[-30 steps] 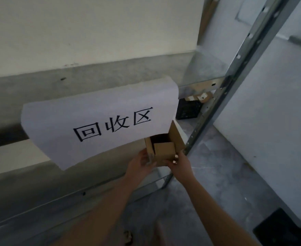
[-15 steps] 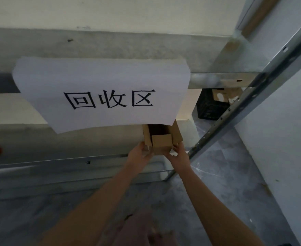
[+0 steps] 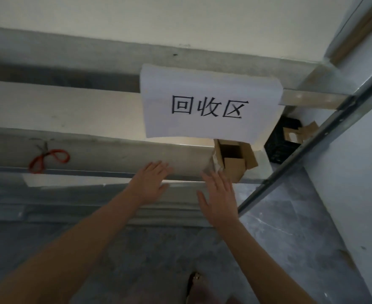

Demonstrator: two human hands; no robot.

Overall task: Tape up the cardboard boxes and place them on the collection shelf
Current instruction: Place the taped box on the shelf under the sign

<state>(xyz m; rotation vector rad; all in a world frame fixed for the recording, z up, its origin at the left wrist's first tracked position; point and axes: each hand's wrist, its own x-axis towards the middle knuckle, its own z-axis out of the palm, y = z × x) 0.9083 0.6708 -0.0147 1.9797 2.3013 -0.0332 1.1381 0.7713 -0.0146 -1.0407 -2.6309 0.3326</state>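
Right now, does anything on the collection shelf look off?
Yes. The cardboard box sits on the shelf under the paper sign with its top flaps standing open, not taped shut; crinkled tape shows only on its left side. Red-handled scissors lie loose further left. The left hand and right hand are open, gripping nothing.

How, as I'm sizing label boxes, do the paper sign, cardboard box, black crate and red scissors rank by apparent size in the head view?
1. paper sign
2. cardboard box and black crate: alike; crate partly hidden, so unranked
3. red scissors
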